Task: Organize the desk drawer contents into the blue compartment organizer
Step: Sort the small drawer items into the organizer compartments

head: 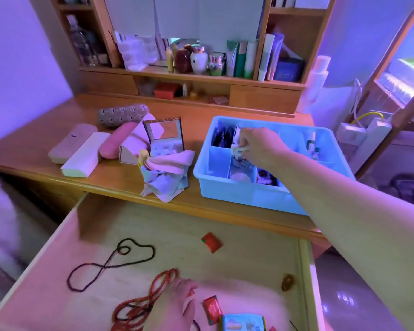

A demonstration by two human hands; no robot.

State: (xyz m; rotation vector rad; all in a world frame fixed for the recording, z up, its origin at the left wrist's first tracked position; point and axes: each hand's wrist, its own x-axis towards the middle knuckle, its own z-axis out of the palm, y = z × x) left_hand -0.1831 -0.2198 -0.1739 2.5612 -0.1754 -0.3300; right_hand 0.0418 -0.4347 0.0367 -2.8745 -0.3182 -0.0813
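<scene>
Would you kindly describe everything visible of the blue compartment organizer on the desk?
The blue compartment organizer is a light blue, plastic-looking rectangular tray with a rolled rim and inner dividers forming several compartments. It sits flat on the wooden desk, right of a crumpled cloth. Some compartments already hold small items. The right hand reaches in from above, its fingers pinching a small packet over a middle compartment.

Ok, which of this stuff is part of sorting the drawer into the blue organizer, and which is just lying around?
Part of the job:
blue organizer
small packet pinched by the right hand
red beads under the left hand
dark necklace
red packets

Lying about:
glasses cases
mirror box
folded cloths
shelf bottles
</scene>
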